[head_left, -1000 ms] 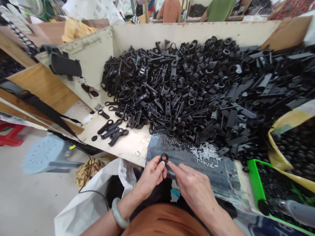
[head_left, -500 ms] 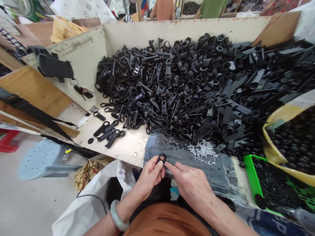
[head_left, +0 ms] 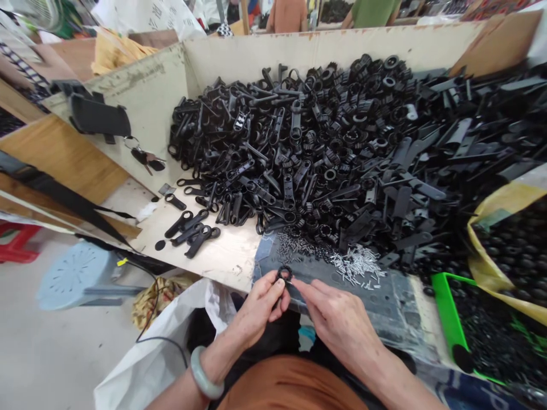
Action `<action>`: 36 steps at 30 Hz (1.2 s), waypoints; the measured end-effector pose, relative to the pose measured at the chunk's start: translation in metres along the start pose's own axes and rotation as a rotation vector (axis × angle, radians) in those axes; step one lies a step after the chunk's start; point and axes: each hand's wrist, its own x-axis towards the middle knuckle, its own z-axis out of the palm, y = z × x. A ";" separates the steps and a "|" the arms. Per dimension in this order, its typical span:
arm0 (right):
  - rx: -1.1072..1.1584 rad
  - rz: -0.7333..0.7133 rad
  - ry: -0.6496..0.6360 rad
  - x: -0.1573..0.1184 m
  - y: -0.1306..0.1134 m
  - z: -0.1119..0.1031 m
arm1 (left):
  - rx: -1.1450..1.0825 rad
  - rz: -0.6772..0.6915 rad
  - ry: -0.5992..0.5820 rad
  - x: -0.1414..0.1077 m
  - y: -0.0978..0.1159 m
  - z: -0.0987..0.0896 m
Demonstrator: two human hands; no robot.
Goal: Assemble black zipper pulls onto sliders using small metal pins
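Note:
My left hand (head_left: 265, 297) is closed around a black ring-ended plastic part (head_left: 284, 272), thumb pressed on top. Its ring end sticks up past the fingertips; the rest is hidden in the hand. Close against the ring's right side are the fingertips of my right hand (head_left: 337, 312), thumb and forefinger together. Whatever they pinch is too small to make out. Just beyond the hands, on a dark grey mat (head_left: 307, 282), lie a heap of small silver pins (head_left: 356, 265) and a scatter of tiny dark pieces (head_left: 297, 245).
A large pile of black plastic parts (head_left: 294, 154) fills the walled bench. Several loose black handles (head_left: 194, 228) lie at left. On the right stand a green tray (head_left: 447, 310) of small black pieces and a yellow-edged bag (head_left: 478, 228). A blue stool (head_left: 77, 273) is lower left.
The view has shifted slightly. The ring end now stands a little more upright and clear above my left fingers. My right fingertips stay beside it, the forefinger less covered by the part.

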 end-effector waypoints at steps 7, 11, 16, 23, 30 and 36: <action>0.001 -0.009 0.046 0.000 -0.001 0.007 | -0.002 -0.002 0.019 0.002 -0.003 0.000; -0.007 -0.035 0.083 -0.001 0.000 0.012 | 0.000 0.004 0.022 0.002 -0.005 -0.001; -0.071 -0.049 0.094 -0.003 0.001 0.015 | 0.019 0.018 0.023 0.003 -0.009 -0.003; -0.011 -0.037 0.115 -0.002 -0.001 0.014 | 0.010 0.015 0.023 0.002 -0.007 -0.001; -0.113 -0.042 0.064 0.000 -0.003 0.013 | 0.010 0.020 0.049 0.004 -0.011 0.000; -0.249 -0.068 0.072 0.001 -0.007 0.020 | -0.010 0.007 0.111 0.006 -0.014 0.004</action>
